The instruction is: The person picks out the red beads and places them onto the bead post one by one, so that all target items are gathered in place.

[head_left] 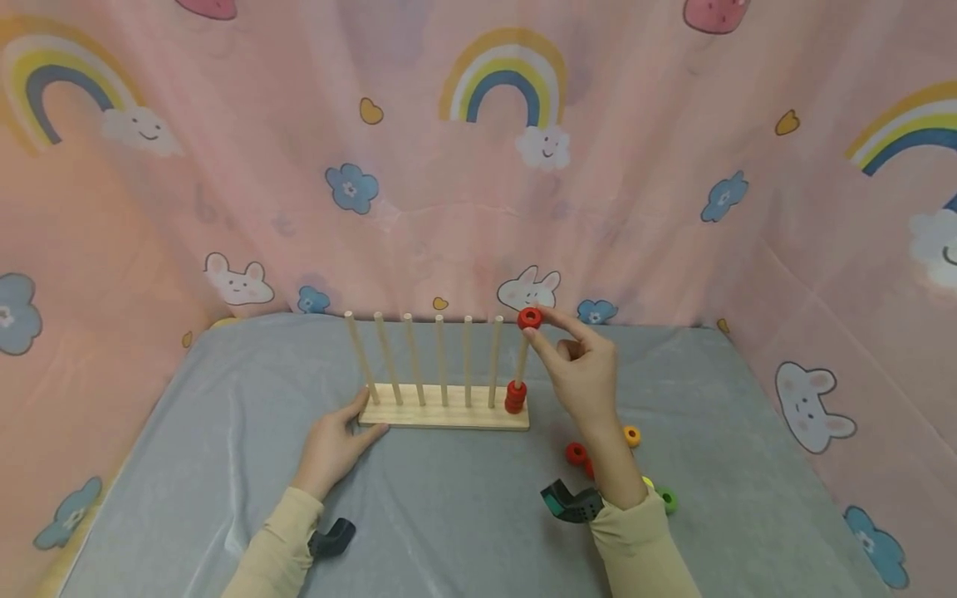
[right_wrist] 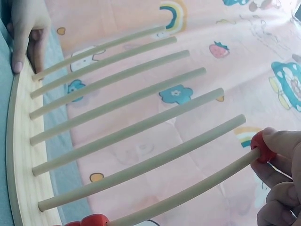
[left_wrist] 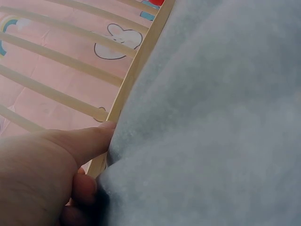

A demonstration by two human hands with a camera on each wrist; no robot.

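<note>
A wooden peg rack (head_left: 446, 418) with several upright pegs stands on the table. My left hand (head_left: 334, 448) grips the left end of its base, the thumb along the front edge and the fingers behind. At the tip of the rightmost peg, my right hand (head_left: 586, 374) pinches a red bead (head_left: 530, 318) between thumb and index finger. In the right wrist view that bead (right_wrist: 263, 147) sits around the peg's end. Red beads (head_left: 515, 397) are stacked at the foot of the same peg. The other pegs carry no beads.
Loose beads lie right of the rack, near my right forearm: a red bead (head_left: 576, 453), an orange bead (head_left: 631, 436) and a green bead (head_left: 668, 499), with others partly hidden by the arm. A grey cloth (head_left: 449, 515) covers the table. Behind it hangs a pink patterned curtain (head_left: 419, 241).
</note>
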